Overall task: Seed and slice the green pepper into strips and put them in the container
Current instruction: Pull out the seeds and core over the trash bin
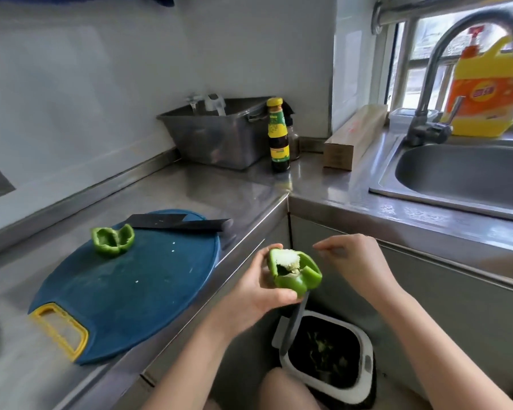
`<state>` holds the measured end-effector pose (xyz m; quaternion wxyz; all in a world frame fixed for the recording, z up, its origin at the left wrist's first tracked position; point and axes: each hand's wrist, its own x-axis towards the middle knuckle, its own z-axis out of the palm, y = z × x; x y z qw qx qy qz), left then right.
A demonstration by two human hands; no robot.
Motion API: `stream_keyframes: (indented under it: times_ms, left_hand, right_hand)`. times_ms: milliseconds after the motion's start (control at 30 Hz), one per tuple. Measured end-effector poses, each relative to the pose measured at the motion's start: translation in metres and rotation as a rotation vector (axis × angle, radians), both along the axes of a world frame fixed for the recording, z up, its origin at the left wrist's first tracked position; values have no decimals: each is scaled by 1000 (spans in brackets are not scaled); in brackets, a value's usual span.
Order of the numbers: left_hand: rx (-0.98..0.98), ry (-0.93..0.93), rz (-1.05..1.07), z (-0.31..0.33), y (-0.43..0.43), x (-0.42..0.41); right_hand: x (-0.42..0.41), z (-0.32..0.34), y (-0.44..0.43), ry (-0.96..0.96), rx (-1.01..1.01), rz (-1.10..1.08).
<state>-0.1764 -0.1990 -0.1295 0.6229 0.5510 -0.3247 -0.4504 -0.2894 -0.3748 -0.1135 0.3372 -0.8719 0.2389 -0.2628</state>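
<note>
Pepper half point(294, 275) with seeds is being gripped by the left hand point(256, 290) over the bin point(365, 343); right hand point(359, 261) is hovering just beside it, fingers loosely curled, holding nothing

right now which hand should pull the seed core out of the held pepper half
Right. The right hand is free and hovers beside the white seed core; the left hand grips the pepper half above the bin.

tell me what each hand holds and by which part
Left hand grips the cut green pepper half, white seed core showing, around its outer skin. Right hand holds nothing visible.
</note>
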Motion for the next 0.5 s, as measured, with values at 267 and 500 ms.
stream_keyframes:
  times_ms: [267,500]
  left_hand:
    - [69,152,-68,-53,-32,-1]
    - [144,144,-55,-78,-47,-3]
  right_hand:
    - [-3,-33,-16,94,-40,175]
    - [21,-63,-11,292,-175,253]
